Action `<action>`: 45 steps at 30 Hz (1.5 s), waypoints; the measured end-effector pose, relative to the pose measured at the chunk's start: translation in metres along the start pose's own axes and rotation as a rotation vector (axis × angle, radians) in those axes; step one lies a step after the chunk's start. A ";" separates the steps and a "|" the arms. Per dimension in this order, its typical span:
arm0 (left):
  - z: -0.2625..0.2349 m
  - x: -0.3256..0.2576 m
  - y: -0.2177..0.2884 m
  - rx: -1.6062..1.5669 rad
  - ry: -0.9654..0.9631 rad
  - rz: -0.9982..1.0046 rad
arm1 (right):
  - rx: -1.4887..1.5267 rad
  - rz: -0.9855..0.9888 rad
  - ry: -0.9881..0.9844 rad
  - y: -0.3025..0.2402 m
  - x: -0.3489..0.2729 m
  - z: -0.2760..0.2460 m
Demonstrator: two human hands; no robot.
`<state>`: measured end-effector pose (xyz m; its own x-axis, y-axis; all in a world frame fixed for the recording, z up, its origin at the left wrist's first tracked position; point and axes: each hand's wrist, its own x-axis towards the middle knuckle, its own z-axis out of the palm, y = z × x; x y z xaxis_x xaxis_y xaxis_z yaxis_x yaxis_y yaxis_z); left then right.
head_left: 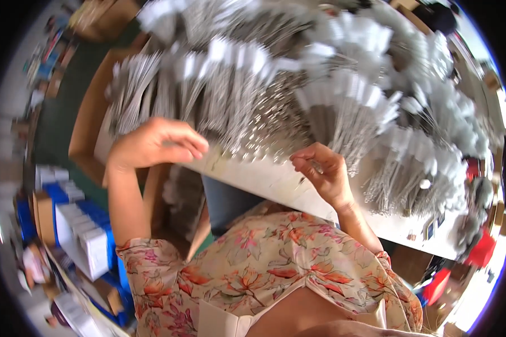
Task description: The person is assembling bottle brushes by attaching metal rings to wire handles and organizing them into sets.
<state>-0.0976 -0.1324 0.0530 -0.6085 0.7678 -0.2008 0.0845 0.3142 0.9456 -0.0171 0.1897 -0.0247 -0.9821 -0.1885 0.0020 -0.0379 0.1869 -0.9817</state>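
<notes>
My left hand (160,143) hangs over the left part of the table's near edge, its fingers bent together toward the thumb; anything between them is too blurred to make out. Across from it, my right hand (323,168) has thumb and forefinger pinched close to the table edge, and what they hold, if anything, does not show. Between and beyond the hands lies a heap of small shiny metal wire ends (275,118). Bundles of thin wire-stemmed pieces with whitish tips, resembling small brushes (225,90), stand behind it. Another bundle (343,112) fans out beyond my right hand.
The pale table (264,177) runs along my front. More wire bundles (421,157) cover its right side, near a dark phone-like object (431,229). A cardboard box (90,118) stands left of the table. Blue and white cartons (84,230) are stacked further left.
</notes>
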 end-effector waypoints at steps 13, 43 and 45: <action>-0.203 0.233 -0.050 1.324 0.715 -0.723 | -0.422 -0.024 0.560 -0.039 -0.026 -0.175; -0.119 0.304 -0.037 0.917 0.613 -0.189 | -0.606 -0.616 0.895 -0.027 0.179 -0.209; -0.154 0.292 -0.090 0.924 0.435 -0.155 | -0.146 -0.526 0.791 -0.066 0.181 -0.236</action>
<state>-0.4043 -0.0225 -0.0518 -0.8815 0.4718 -0.0200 0.4423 0.8398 0.3149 -0.2358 0.3705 0.0854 -0.6714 0.4127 0.6156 -0.4792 0.3919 -0.7853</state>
